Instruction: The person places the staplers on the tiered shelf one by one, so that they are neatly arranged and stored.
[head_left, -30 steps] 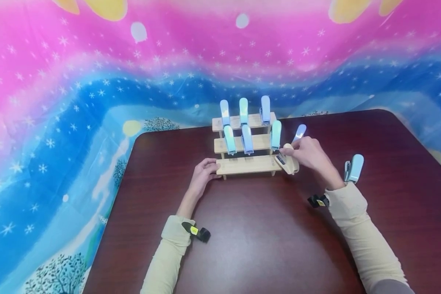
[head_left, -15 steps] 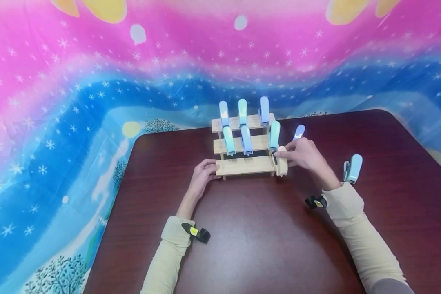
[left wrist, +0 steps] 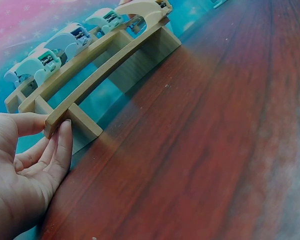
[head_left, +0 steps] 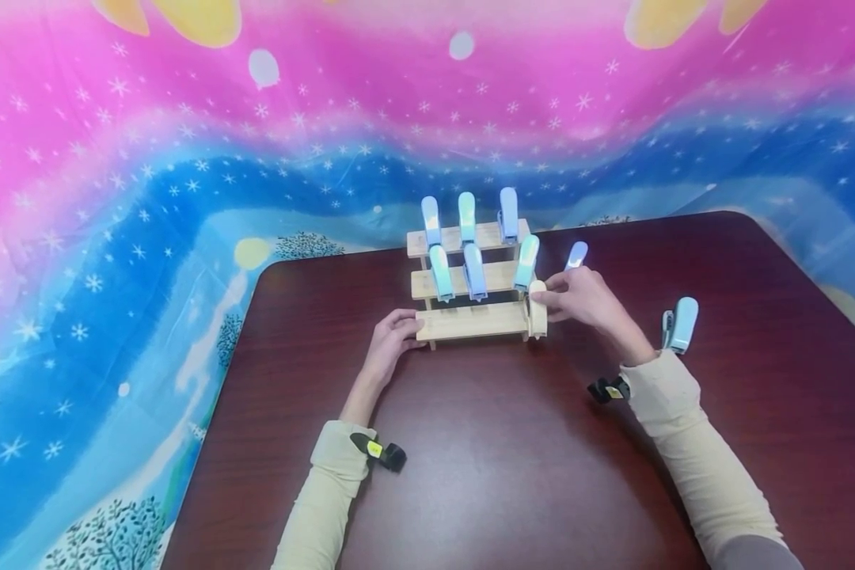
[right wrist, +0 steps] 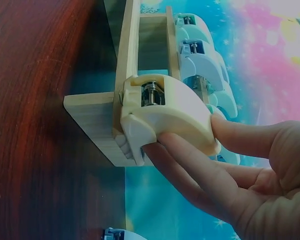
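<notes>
My right hand (head_left: 590,302) pinches a cream stapler (right wrist: 172,107) between thumb and fingers. The stapler stands at the right end of the bottom tier of a three-tier wooden display rack (head_left: 470,323), its handle end up and its front facing me. In the left wrist view, my left hand (left wrist: 27,170) grips the near corner of that bottom tier, fingers beneath its edge. On the middle tier lean a mint stapler (head_left: 441,273), a lavender stapler (head_left: 474,273) and another mint stapler (head_left: 526,263). Three more staplers occupy the top tier, the middle one mint (head_left: 466,218).
Behind my right hand, a lavender stapler (head_left: 577,255) is partly hidden on the dark red table (head_left: 470,459). A pale mint stapler (head_left: 682,324) stands on the table beyond my right wrist. A patterned pink and blue cloth (head_left: 370,103) hangs behind the table.
My right hand has carried the cream stapler left onto the bottom tier's right end, turning it from slanted to upright. My left hand keeps its grip on the rack.
</notes>
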A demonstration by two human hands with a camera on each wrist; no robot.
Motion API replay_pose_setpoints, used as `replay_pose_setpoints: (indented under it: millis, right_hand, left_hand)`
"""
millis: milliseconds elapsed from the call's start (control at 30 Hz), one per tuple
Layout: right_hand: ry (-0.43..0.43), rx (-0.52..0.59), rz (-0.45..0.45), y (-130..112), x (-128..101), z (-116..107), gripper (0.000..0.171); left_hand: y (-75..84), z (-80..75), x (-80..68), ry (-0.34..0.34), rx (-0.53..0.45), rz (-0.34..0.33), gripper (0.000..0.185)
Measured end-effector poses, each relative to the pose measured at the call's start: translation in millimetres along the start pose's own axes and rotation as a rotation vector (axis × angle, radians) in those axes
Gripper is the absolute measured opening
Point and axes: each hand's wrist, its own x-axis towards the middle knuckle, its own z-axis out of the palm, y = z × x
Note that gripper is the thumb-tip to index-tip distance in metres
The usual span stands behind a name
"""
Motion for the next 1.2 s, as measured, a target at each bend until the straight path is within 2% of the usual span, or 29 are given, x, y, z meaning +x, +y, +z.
replay_pose_setpoints:
  millis: [300, 400, 467, 700, 833, 1000, 1067, 1200]
  right_hand:
    - [0.014, -0.015, -0.023, 2.0, 1.8, -0.6, 0.045]
    - [-0.006, -0.018, -0.042, 2.3, -1.5, -9.5, 0.051]
    - [0.012, -0.012, -0.058, 3.4, -6.7, -20.9, 0.055]
    - [0.205, -0.004, -0.076, 26.4, -30.2, -68.6, 0.06]
    - [0.287, -0.029, -0.027, 49.3, -44.9, -90.4, 0.063]
    - [0.435, -0.104, 0.04, 80.1, -62.6, -108.8, 0.061]
    - [0.465, -0.128, 0.063, 92.5, -67.9, -113.3, 0.061]
    - [0.46, -0.161, 0.11, 113.1, -77.0, -120.7, 0.062]
  left_hand:
    - [0.8, -2.0, 0.4, -0.015, 0.005, -0.018, 0.035]
    - [-0.2, -2.3, 0.7, -0.01, 0.004, -0.014, 0.035]
    - [-0.3, -1.5, 1.0, -0.008, 0.006, -0.01, 0.035]
    - [1.5, -1.7, -0.5, 0.004, 0.011, 0.005, 0.033]
    - [2.2, -1.0, -1.5, 0.024, 0.01, 0.012, 0.03]
    - [1.0, 0.0, -0.7, 0.008, -0.004, 0.001, 0.029]
    - [0.7, 0.1, -0.2, 0.007, -0.008, -0.004, 0.029]
    - [1.5, 0.8, 0.5, 0.007, -0.005, 0.002, 0.028]
